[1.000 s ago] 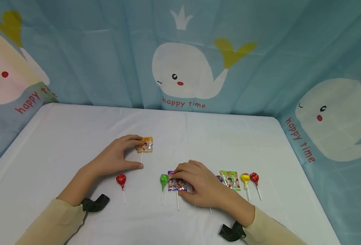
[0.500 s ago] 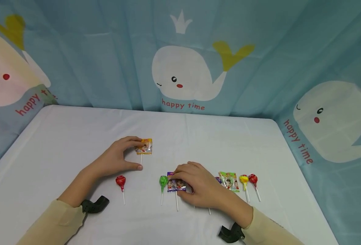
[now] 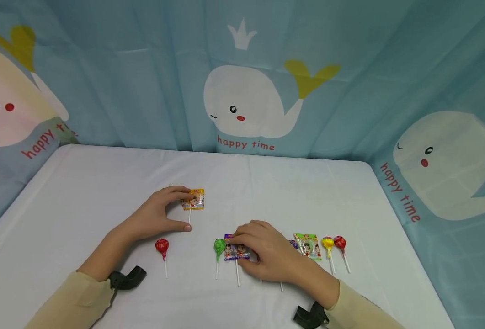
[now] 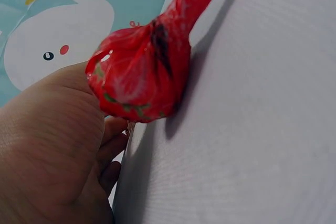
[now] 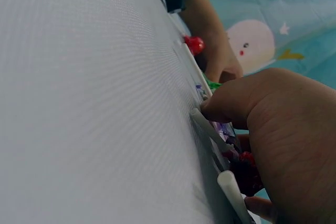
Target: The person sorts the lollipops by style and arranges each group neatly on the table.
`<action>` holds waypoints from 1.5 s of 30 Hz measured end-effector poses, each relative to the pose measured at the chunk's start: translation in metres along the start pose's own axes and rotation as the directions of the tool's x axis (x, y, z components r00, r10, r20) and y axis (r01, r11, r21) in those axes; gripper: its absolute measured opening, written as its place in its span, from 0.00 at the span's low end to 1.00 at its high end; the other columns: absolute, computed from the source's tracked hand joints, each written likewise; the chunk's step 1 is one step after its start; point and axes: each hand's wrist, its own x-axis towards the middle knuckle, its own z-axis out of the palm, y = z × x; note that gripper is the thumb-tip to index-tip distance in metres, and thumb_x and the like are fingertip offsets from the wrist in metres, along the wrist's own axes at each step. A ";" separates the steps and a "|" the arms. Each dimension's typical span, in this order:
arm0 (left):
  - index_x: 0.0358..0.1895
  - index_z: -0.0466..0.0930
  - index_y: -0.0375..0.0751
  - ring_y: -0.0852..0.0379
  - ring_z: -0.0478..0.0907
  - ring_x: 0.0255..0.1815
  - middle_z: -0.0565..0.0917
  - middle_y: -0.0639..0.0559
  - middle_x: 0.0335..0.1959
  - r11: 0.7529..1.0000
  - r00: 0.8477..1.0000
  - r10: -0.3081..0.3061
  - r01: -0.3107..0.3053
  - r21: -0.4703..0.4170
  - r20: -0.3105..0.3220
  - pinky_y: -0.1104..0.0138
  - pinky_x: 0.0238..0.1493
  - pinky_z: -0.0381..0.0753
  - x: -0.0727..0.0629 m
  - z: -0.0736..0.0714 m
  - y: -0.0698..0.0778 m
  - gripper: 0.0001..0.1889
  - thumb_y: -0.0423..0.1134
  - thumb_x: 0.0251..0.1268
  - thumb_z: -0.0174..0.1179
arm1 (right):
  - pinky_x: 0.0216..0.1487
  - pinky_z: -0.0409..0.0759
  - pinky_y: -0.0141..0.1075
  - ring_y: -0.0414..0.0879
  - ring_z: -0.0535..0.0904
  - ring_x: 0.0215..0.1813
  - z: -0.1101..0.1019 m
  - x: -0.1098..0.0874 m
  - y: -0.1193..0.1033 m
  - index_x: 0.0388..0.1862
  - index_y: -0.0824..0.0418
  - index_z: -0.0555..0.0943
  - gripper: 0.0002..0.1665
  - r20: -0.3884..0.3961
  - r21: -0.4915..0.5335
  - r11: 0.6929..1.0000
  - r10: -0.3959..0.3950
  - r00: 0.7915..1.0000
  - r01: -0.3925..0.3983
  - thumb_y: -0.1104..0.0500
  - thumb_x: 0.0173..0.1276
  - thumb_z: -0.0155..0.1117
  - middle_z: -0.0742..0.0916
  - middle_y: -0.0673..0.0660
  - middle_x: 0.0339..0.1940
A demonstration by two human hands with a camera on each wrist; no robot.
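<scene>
Fingers on the wrapper and thumb set wide near the stick's end, my left hand (image 3: 157, 213) touches an orange-wrapped lollipop (image 3: 199, 200) on the white tabletop (image 3: 308, 196). My right hand (image 3: 269, 255), thumb and fingers apart, spans a purple-wrapped lollipop (image 3: 236, 252), just beside a green lollipop (image 3: 219, 246). A red lollipop (image 3: 162, 246) lies near my left wrist; a green-wrapped lollipop (image 3: 308, 247) lies beyond my right hand.

On the white-covered table (image 3: 287, 183) lie lollipops (image 3: 162, 246), 3 in flat wrappers (image 3: 308, 247), others round-headed.
</scene>
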 end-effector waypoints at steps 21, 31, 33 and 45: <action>0.71 0.83 0.49 0.38 0.65 0.81 0.75 0.48 0.77 1.000 1.000 0.020 -0.020 0.004 -0.003 0.32 0.77 0.66 0.000 0.002 -0.003 0.42 0.54 0.50 0.88 | 0.75 0.76 0.44 0.41 0.82 0.65 0.000 -0.005 -0.001 0.60 0.52 0.88 0.20 -0.042 0.023 1.000 0.003 0.999 -0.002 0.51 0.71 0.78 0.88 0.44 0.59; 0.72 0.83 0.48 0.38 0.65 0.81 0.75 0.48 0.78 1.000 1.000 0.028 -0.028 0.000 0.001 0.32 0.77 0.66 0.001 0.000 -0.002 0.43 0.54 0.51 0.88 | 0.73 0.77 0.42 0.41 0.83 0.64 0.000 -0.004 0.000 0.59 0.53 0.89 0.19 -0.064 0.014 1.000 -0.015 0.998 0.016 0.51 0.73 0.77 0.88 0.44 0.58; 0.72 0.83 0.49 0.38 0.65 0.81 0.75 0.48 0.78 1.000 1.000 0.027 -0.027 -0.001 0.002 0.32 0.77 0.66 0.001 0.000 -0.002 0.43 0.55 0.51 0.88 | 0.73 0.77 0.42 0.41 0.83 0.64 0.000 -0.004 0.001 0.59 0.53 0.89 0.18 -0.071 0.002 1.000 -0.024 0.997 0.024 0.51 0.73 0.76 0.88 0.44 0.58; 0.72 0.83 0.50 0.38 0.64 0.82 0.74 0.49 0.78 1.000 1.000 0.021 -0.021 -0.011 0.004 0.31 0.77 0.65 -0.001 0.001 -0.006 0.42 0.57 0.52 0.87 | 0.70 0.80 0.43 0.42 0.84 0.62 -0.009 -0.001 0.000 0.58 0.54 0.89 0.18 -0.119 0.000 0.999 -0.043 0.992 0.044 0.53 0.71 0.78 0.89 0.46 0.57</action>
